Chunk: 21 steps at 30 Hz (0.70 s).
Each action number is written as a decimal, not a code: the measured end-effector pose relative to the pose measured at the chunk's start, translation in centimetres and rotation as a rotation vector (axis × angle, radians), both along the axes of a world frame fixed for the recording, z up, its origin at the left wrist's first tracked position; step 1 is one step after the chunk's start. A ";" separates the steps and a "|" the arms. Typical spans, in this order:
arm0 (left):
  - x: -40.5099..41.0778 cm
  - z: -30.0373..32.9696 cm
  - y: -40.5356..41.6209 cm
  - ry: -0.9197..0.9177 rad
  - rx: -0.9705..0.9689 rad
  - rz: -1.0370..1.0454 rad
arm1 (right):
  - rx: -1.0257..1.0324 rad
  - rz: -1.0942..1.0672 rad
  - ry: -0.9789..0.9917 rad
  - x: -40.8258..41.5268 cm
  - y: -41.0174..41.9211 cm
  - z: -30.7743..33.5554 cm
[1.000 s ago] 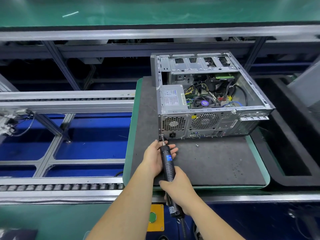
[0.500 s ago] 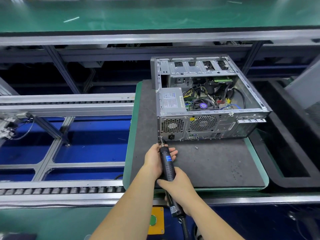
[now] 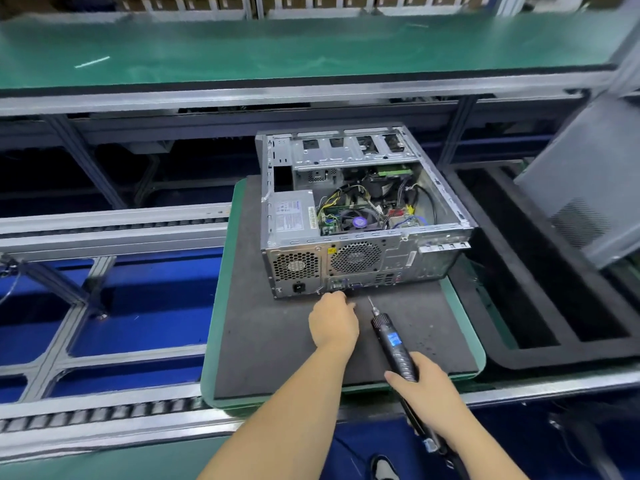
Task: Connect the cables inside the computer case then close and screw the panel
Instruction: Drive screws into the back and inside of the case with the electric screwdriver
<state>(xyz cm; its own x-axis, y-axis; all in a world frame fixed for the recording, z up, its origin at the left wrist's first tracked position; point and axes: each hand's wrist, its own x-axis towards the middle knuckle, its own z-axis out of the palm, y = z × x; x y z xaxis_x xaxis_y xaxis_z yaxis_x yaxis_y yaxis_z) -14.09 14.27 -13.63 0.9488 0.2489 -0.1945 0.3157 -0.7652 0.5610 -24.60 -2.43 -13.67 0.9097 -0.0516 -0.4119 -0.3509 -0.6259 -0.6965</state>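
Head view, nearest first: the right hand [image 3: 427, 386] gripped the black electric screwdriver [image 3: 393, 344], fingers wrapped round its lower handle, bit pointing up toward the computer case [image 3: 360, 216] and stopping just short of its rear face. Beside it, the left hand [image 3: 333, 323] reached to the bottom edge of that rear face, fingers curled downward against the ports; whether they pinched anything, I could not tell. Both hands hovered over the dark foam mat [image 3: 263, 337] under the case. Farther on, the case lay on its side, top open, cables [image 3: 349, 197] and fan exposed. A grey side panel [image 3: 588, 188] leaned well right of the case.
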 end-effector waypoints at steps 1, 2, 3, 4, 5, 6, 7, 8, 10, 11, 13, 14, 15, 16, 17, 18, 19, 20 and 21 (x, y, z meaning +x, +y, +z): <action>0.1 0.0 -0.2 0.010 0.004 0.031 | 0.006 0.001 -0.002 0.0 -0.4 -0.2; 0.2 0.0 -0.3 0.014 0.005 0.053 | 0.011 0.002 -0.004 -0.1 -0.7 -0.4; 0.3 -0.1 -0.4 0.014 0.012 0.060 | 0.016 0.005 -0.004 -0.1 -1.0 -0.5; 0.4 -0.1 -0.5 0.013 0.028 0.053 | 0.020 0.008 -0.002 0.0 -1.0 -0.6; 0.4 -0.2 -0.6 0.012 0.040 0.046 | 0.028 0.012 0.000 0.0 -1.1 -0.7; 0.4 -0.3 -0.7 0.006 0.025 0.052 | 0.040 0.018 0.003 0.1 -1.2 -0.7; 0.4 -0.4 -0.8 -0.004 -0.022 0.074 | 0.056 0.026 0.007 0.2 -1.2 -0.6; 0.3 -0.4 -0.8 -0.017 -0.094 0.110 | 0.073 0.036 0.012 0.3 -1.3 -0.5; 0.3 -0.4 -0.4 -0.066 -0.282 0.228 | 0.096 0.070 0.013 0.5 -1.2 -0.2; 0.5 -0.3 0.1 -0.080 -0.397 0.304 | 0.107 0.092 0.013 0.6 -1.1 0.0; 0.7 0.3 1.5 -0.042 -0.712 0.471 | 0.144 0.134 0.014 0.9 -0.5 0.3; 0.7 0.7 2.1 -0.004 -0.888 0.542 | 0.160 0.153 0.011 1.0 -0.1 0.4; 0.7 1.0 2.8 0.030 -1.041 0.591 | 0.170 0.170 0.002 1.1 0.4 0.6; 0.6 1.3 3.5 0.051 -1.150 0.615 | 0.171 0.186 -0.012 1.2 1.0 0.6; 0.5 1.5 4.1 0.064 -1.222 0.623 | 0.163 0.200 -0.027 1.3 1.4 0.6; 0.3 1.7 4.6 0.072 -1.276 0.624 | 0.153 0.213 -0.038 1.4 1.9 0.6; 0.0 1.8 5.0 0.077 -1.311 0.616 | 0.142 0.226 -0.045 1.5 2.2 0.7; -0.2 1.9 5.4 0.083 -1.329 0.606 | 0.136 0.241 -0.047 1.6 2.5 0.7; -0.4 1.9 5.7 0.087 -1.334 0.595 | 0.130 0.260 -0.048 1.7 2.8 0.8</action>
<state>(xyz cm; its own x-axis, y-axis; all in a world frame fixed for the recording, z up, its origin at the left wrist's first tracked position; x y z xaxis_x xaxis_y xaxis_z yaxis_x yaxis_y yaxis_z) -14.48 20.01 -11.71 0.7461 0.1849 -0.6397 0.4617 0.5485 0.6971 -22.90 0.36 -12.89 0.9042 0.2367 -0.3555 -0.1545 -0.5948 -0.7889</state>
